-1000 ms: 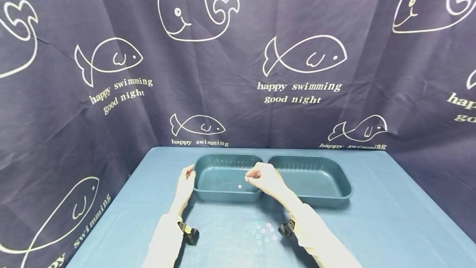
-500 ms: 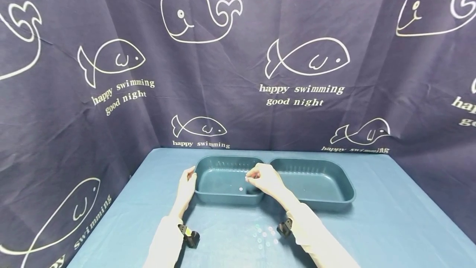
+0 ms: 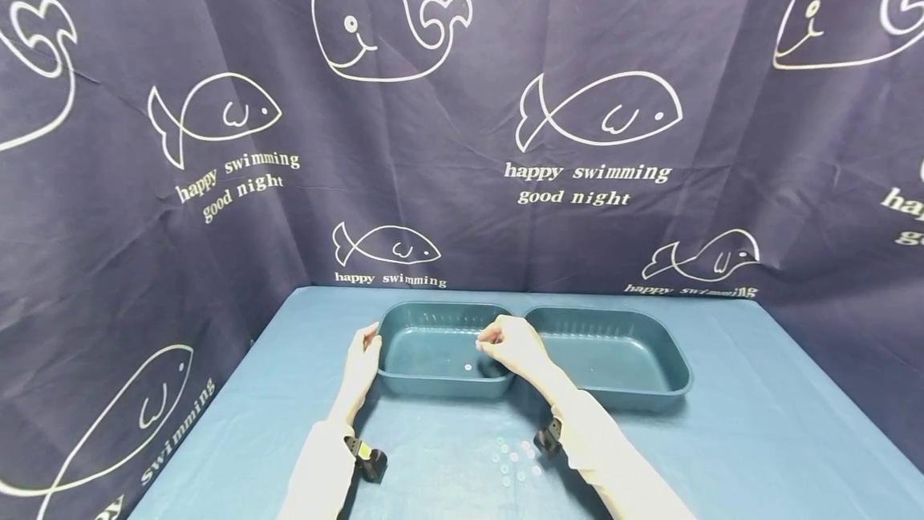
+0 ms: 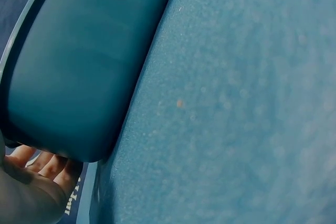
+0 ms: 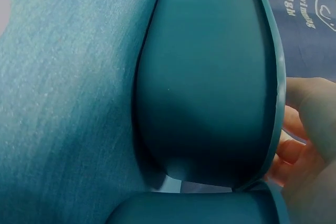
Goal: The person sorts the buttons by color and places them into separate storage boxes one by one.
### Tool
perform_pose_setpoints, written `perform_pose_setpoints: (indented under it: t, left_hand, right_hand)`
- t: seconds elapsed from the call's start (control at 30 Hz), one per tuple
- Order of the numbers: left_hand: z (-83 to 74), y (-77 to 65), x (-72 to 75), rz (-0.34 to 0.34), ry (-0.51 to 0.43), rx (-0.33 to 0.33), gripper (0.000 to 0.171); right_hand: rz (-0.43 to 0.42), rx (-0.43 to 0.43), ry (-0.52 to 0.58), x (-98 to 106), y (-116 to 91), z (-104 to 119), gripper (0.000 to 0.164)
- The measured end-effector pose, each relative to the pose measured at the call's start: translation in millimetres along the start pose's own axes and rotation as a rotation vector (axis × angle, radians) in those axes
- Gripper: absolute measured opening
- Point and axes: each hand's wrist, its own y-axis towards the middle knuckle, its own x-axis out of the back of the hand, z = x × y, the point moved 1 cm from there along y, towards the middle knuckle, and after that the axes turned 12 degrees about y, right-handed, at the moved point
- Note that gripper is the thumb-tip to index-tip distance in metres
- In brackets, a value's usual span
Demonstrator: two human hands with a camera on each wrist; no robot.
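My left hand (image 3: 363, 353) holds the left end of a dark teal rectangular bin (image 3: 443, 386), its fingers against the outer end wall in the left wrist view. Over that bin's right end, my right hand (image 3: 518, 345) has thumb and fingertips brought together, pinching a tiny pale round piece (image 3: 479, 345). One small whitish disc (image 3: 468, 367) lies on the bin's floor below those fingertips. In the right wrist view the fingers (image 5: 287, 150) show beyond the bin's rim, their tips hidden.
A second teal bin (image 3: 642, 400) stands right beside the first. Several small pale, round, translucent pieces (image 3: 506, 470) lie on the blue tablecloth (image 3: 433, 456) in front, between the forearms. A dark fish-print curtain (image 3: 476, 239) hangs behind and at the sides.
Both hands keep nearly the same place at the left bin. The head view has shifted slightly. The disc on the bin's floor stays in place.
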Motion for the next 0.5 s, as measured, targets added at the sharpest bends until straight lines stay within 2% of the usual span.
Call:
perform_pose_setpoints:
  t: [0.5]
  left_hand:
    - [-1.5,-1.5,1.2,0.008,0.007,0.005,0.037]
  right_hand:
    - [-0.039,0.032,-0.055,-1.8,2.6,1.5,0.008]
